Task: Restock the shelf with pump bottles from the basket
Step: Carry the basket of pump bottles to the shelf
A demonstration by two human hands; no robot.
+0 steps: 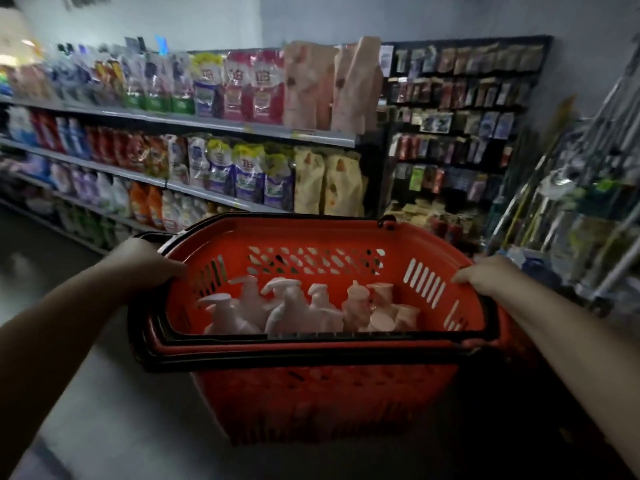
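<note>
You are at the carrying step, I judge; the shelf [180,123] runs along your left, packed with pouches, and nothing has gone onto it yet; one red basket [322,344] hangs between your two hands; your left hand [145,261] curls its fingers over the left rim, your right hand [485,275] clamps the right rim; inside stand about six pale bottles [287,311], blur hiding an exact count; next, set the basket down to free a hand.
</note>
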